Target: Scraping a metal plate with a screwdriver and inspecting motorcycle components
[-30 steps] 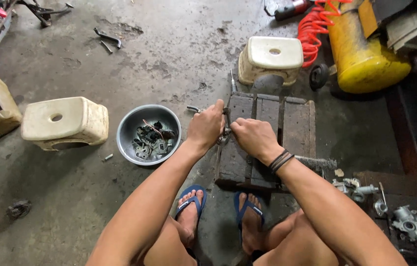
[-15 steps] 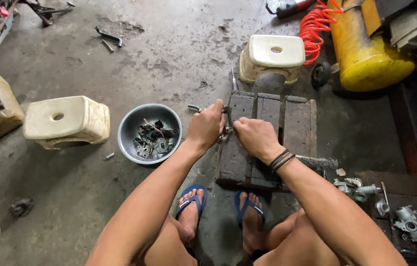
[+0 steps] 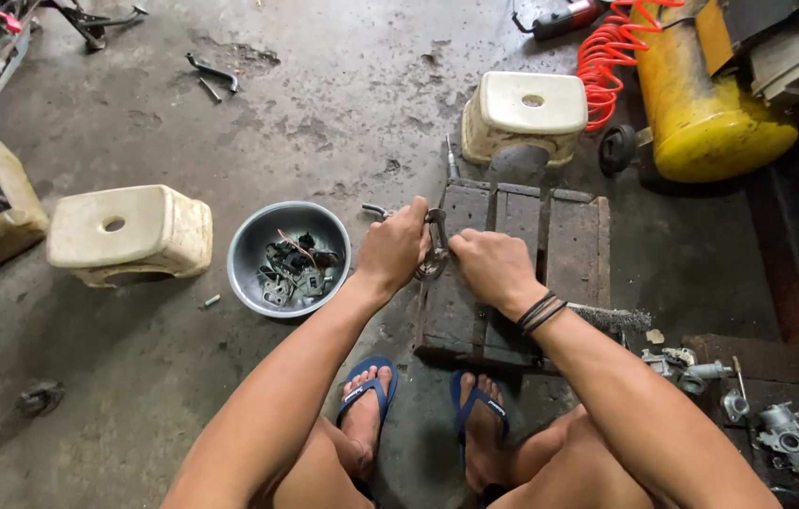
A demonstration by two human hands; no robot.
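Metal part (image 3: 434, 247) sits at left edge of wooden block (image 3: 569, 254), pinched between our hands. Left hand (image 3: 392, 247) closed round it, right hand (image 3: 492, 269) fisted on other side. We'd keep it braced against block, grip steady. Parts bowl (image 3: 247, 247) just left.

Stained grey concrete floor (image 3: 324, 85); two cream plastic stools (image 3: 131, 231); daylight.

Both hands are gripping a small metal part (image 3: 434, 247) over a dark wooden block (image 3: 512, 273). The left hand (image 3: 393, 247) is closing around it, the right hand (image 3: 492, 269) pinching just beside. A grey bowl (image 3: 288, 258) of parts is sitting near the left wrist.
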